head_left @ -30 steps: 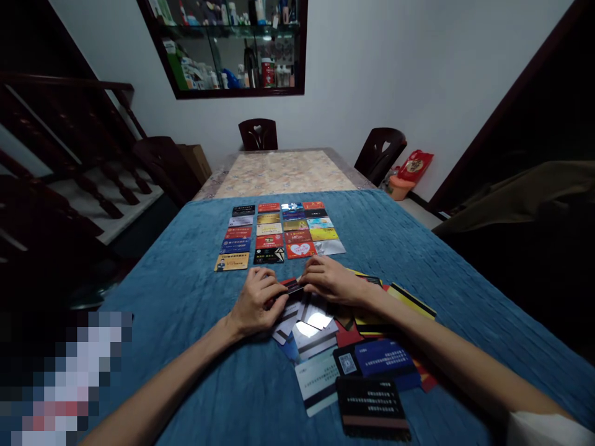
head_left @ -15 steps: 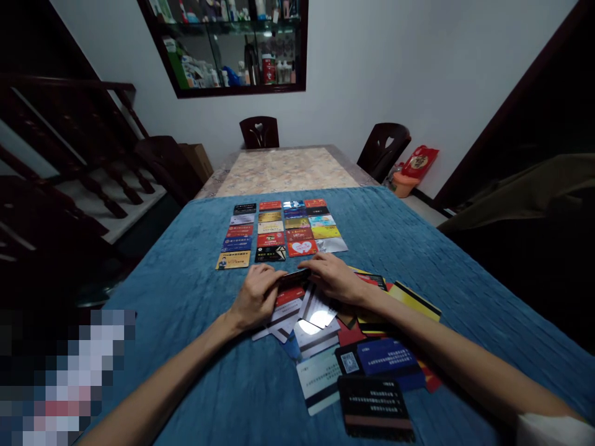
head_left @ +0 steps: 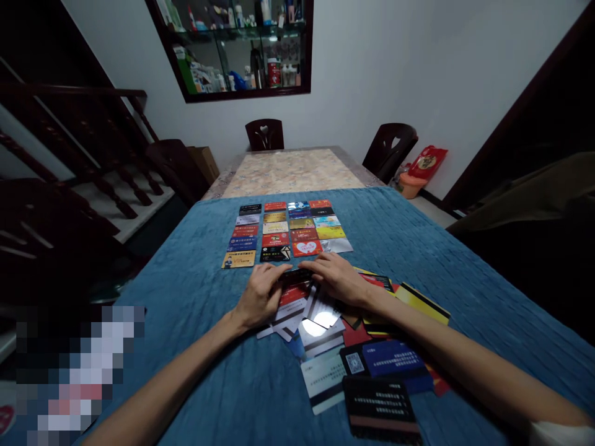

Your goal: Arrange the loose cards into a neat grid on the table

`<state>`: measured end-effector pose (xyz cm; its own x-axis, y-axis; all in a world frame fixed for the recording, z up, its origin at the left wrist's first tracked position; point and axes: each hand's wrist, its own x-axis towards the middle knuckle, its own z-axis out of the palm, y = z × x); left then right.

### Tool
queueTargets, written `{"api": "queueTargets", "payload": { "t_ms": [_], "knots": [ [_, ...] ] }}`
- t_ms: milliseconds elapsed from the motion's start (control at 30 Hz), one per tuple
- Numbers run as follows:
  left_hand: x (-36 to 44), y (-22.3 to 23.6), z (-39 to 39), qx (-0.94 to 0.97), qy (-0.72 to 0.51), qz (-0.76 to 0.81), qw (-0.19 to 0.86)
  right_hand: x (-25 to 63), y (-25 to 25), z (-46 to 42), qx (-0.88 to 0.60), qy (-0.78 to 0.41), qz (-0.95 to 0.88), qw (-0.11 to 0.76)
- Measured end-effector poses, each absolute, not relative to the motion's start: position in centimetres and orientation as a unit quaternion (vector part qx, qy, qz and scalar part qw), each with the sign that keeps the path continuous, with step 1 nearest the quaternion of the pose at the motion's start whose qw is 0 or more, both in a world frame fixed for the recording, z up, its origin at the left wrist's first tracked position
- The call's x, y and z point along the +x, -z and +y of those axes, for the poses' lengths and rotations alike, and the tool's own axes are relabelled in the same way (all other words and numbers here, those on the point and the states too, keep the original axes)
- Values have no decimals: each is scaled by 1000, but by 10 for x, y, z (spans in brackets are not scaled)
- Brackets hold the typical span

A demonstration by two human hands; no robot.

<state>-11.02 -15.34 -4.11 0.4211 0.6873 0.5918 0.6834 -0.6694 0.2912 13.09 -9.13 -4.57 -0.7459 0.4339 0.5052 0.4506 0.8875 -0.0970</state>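
Observation:
Between my left hand [head_left: 261, 295] and my right hand [head_left: 333, 277] is a black card [head_left: 296, 275], its two ends pinched by my closed fingers. Its printed face is too dark and slanted to read. Just below it, a red card [head_left: 294, 293] and white striped cards [head_left: 321, 310] overlap in a loose pile. More of the pile spreads under my right forearm: a yellow card [head_left: 422, 302], a blue card [head_left: 395, 364], a pale card [head_left: 325, 383] and a black striped card [head_left: 382, 406]. Beyond my hands, several cards lie face up in columns, including a gold card [head_left: 238, 259] and a heart card [head_left: 307, 248].
A blue cloth [head_left: 186, 297] covers the near table; the patterned tabletop [head_left: 288, 170] shows beyond it. Dark chairs [head_left: 390, 148] stand around the far end. At the right edge is a person's trouser leg [head_left: 534, 192]. A glass-shelved cabinet [head_left: 242, 96] is set in the wall.
The view has shifted slightly, so the scene sits a little further right. My fingers have drawn closer together along the black card's top edge. The laid-out cards keep their arrangement.

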Motion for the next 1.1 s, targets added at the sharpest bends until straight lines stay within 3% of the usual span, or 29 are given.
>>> {"api": "queueTargets", "payload": {
  "t_ms": [367,1100],
  "knots": [
    [-112,44,-149,803,-409,433,-9,126,44,-93,-249,89,-932,246],
    [-111,44,-150,813,-400,421,-38,131,43,-95,-230,132,-900,346]
  ]
}}
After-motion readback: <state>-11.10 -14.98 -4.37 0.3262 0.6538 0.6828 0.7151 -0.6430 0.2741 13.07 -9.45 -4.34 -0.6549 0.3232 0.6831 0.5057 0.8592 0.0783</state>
